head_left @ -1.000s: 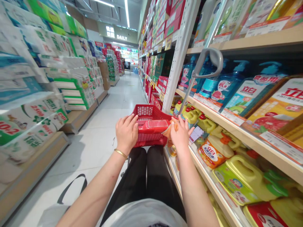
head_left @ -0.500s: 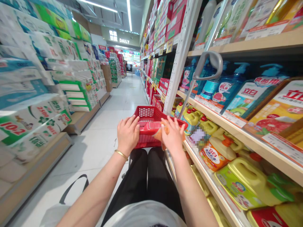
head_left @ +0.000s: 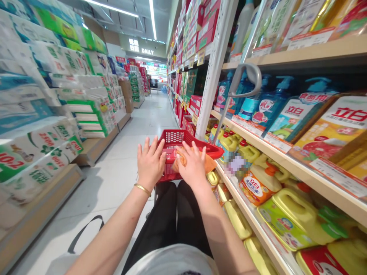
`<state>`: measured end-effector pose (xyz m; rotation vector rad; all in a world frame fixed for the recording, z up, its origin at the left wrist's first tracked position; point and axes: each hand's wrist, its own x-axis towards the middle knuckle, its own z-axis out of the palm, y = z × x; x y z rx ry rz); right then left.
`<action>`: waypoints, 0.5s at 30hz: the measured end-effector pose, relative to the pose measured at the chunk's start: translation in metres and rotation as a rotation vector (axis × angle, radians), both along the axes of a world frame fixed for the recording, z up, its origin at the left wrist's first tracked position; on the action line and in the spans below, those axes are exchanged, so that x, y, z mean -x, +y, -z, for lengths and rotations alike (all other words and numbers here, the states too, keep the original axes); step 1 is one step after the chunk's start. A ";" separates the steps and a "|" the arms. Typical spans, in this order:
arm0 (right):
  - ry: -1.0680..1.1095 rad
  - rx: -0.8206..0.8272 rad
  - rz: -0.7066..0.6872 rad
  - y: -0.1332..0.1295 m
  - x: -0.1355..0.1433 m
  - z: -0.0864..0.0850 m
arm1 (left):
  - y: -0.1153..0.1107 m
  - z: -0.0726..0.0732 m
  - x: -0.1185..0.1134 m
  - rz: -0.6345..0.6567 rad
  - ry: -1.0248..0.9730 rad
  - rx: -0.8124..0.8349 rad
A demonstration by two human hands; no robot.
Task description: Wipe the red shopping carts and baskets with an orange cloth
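Observation:
A red plastic basket (head_left: 174,138) with a perforated wall stands just ahead of my knees. On its near left corner rests my left hand (head_left: 150,163), fingers spread and nothing held. My right hand (head_left: 191,163) presses an orange cloth (head_left: 210,165) against the near rim, thumb and fingers over the fabric. Part of the cloth hangs out to the right of the hand. From the basket's right side a grey handle (head_left: 254,91) on a metal pole rises in front of the shelf.
Shelves (head_left: 286,147) of dish soap bottles line the right, close to my right arm. Yellow jugs (head_left: 298,217) fill the lower shelf. Stacked tissue packs (head_left: 43,149) stand at left. A grey bag (head_left: 67,263) lies on the floor, and a tiled aisle (head_left: 143,122) runs ahead.
My right hand has slid left along the near rim, bringing the orange cloth with it toward the middle. The left hand has spread its fingers and shifted slightly left.

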<state>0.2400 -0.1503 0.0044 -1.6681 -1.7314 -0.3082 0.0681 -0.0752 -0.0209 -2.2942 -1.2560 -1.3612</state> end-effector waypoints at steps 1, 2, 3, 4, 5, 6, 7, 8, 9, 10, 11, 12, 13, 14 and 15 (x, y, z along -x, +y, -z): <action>0.037 0.000 0.052 -0.001 -0.015 0.002 | -0.001 -0.001 -0.001 0.002 -0.009 0.000; 0.085 -0.001 0.123 -0.001 -0.030 0.003 | -0.002 -0.001 -0.002 0.006 -0.021 0.001; 0.136 -0.004 0.204 0.000 -0.044 0.004 | -0.002 -0.001 -0.003 0.010 -0.033 0.003; 0.181 -0.008 0.282 0.001 -0.054 0.005 | -0.003 -0.001 -0.003 0.013 -0.043 0.004; 0.212 -0.011 0.340 0.003 -0.059 0.005 | -0.003 -0.001 -0.004 0.012 -0.049 0.005; 0.220 -0.015 0.365 0.005 -0.059 0.005 | -0.002 -0.001 -0.004 0.007 -0.052 0.006; 0.204 -0.018 0.354 0.006 -0.054 0.004 | -0.002 -0.001 -0.004 0.001 -0.054 0.008; 0.167 -0.020 0.309 0.008 -0.044 0.003 | -0.001 0.000 -0.004 -0.004 -0.055 0.009; 0.120 -0.023 0.241 0.009 -0.030 0.001 | 0.000 0.000 -0.003 -0.008 -0.055 0.011; 0.068 -0.024 0.162 0.010 -0.015 -0.001 | 0.001 0.001 -0.003 -0.010 -0.055 0.012; 0.019 -0.024 0.086 0.010 0.000 -0.003 | 0.001 0.001 -0.002 -0.011 -0.053 0.013; -0.022 -0.024 0.022 0.009 0.012 -0.005 | 0.002 0.001 -0.002 -0.010 -0.048 0.014; -0.052 -0.021 -0.027 0.008 0.020 -0.006 | 0.002 0.001 -0.001 -0.011 -0.041 0.015; -0.068 -0.017 -0.056 0.007 0.023 -0.006 | 0.001 0.001 -0.001 -0.013 -0.032 0.015; -0.069 -0.014 -0.062 0.005 0.020 -0.005 | 0.001 0.001 -0.001 -0.018 -0.022 0.016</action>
